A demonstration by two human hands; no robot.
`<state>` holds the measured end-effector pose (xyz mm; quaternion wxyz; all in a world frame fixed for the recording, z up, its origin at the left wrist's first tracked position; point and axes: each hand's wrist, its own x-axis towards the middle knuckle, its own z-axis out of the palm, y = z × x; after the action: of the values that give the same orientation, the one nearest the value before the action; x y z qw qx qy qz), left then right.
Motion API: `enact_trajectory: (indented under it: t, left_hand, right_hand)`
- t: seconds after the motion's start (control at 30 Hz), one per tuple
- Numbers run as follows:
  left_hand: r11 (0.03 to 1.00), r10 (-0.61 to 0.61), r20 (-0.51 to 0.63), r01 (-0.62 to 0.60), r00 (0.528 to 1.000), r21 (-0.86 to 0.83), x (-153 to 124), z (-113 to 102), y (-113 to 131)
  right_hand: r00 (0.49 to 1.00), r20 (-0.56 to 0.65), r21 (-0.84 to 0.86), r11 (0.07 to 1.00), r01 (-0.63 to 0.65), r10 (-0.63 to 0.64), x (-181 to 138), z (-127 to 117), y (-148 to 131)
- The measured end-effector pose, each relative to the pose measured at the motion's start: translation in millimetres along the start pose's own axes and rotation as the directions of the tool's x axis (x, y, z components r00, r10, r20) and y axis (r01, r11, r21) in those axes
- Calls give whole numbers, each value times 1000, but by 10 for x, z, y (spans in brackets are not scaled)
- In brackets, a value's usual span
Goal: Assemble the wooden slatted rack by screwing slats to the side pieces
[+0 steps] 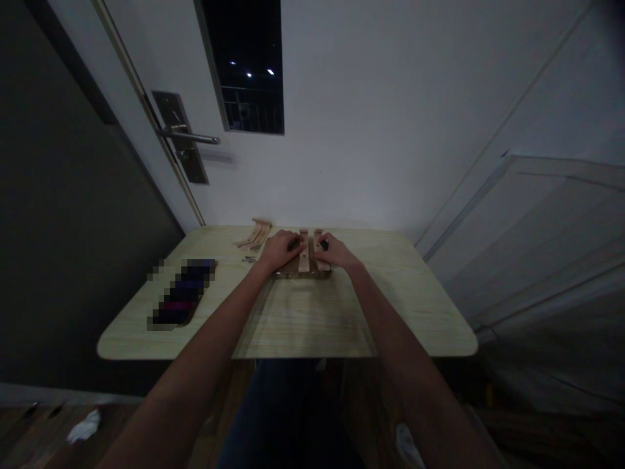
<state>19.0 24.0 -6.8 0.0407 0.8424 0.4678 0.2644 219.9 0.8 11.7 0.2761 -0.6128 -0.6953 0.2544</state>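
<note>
A small wooden assembly (303, 264) of flat slats lies near the far middle of a pale wooden table (293, 326). My left hand (280, 251) rests on its left side, fingers curled around a small dark object. My right hand (332, 253) rests on its right side, fingers also closed on a small dark object. Two upright slats stand between the hands. What the dark objects are is too dim to tell.
Loose curved wooden pieces (254, 234) lie at the table's back left, with small metal screws (249, 259) beside them. A blurred dark rectangular item (183, 294) lies on the left. A door with a metal handle (188, 137) stands behind; white panels lean at right.
</note>
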Motion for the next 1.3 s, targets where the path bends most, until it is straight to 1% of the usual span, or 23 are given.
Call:
enact_trajectory:
  t: [0.13, 0.33, 0.43, 0.5, 0.57, 0.6, 0.67, 0.8, 0.87, 0.9, 1.0, 1.07, 1.13, 1.23, 1.3]
  left_hand:
    - [999, -26, 24, 25, 999, 25, 11, -10, 20]
    - [1000, -24, 131, 21, 991, 23, 43, -114, 82]
    - [999, -12, 137, 19, 990, -43, -25, -190, 103]
    - [972, 1, 160, 37, 987, -234, -96, -226, 103]
    - [948, 34, 201, 32, 979, -315, -162, -243, 94]
    - [952, 50, 242, 27, 969, -303, -187, -245, 90]
    - [966, 60, 281, 15, 958, -259, -218, -247, 89]
    - [961, 94, 341, 4, 935, -276, -231, -264, 130]
    - [964, 103, 326, -14, 940, -265, -238, -272, 161]
    - [965, 121, 296, -42, 948, -260, -245, -271, 174]
    - [949, 207, 150, -162, 967, -270, -273, -236, 186]
    - [944, 229, 87, -199, 970, -263, -299, -195, 176]
    - [954, 217, 82, -193, 973, -230, -327, -159, 161]
    - [968, 204, 117, -182, 972, -172, -366, -135, 149]
    - [970, 216, 131, -197, 968, -144, -383, -135, 150]
  right_hand:
    - [1000, 13, 26, 1000, 2, -3, 16, 5, 29]
    - [1000, -20, 80, 997, 19, -18, 39, 19, 107]
    - [999, -36, 82, 996, 35, -32, 27, 30, 124]
    - [998, -41, 82, 996, 47, -43, 16, 44, 130]
    - [998, -35, 82, 995, 50, -48, 9, 57, 134]
    - [998, -33, 81, 996, 48, -46, 7, 62, 135]
    - [998, -32, 76, 996, 47, -45, 7, 66, 136]
    - [999, -30, 77, 996, 45, -43, 15, 57, 130]
    - [999, -26, 76, 996, 38, -36, 22, 56, 127]
    - [999, -24, 75, 997, 33, -31, 26, 57, 128]
    - [1000, -21, 71, 997, 20, -18, 45, 70, 138]
    - [1000, -24, 68, 998, 17, -16, 57, 81, 149]
    - [999, -30, 64, 998, 19, -17, 64, 87, 157]
    - [999, -37, 59, 998, 24, -22, 63, 87, 157]
    - [999, -40, 57, 998, 23, -20, 59, 83, 151]
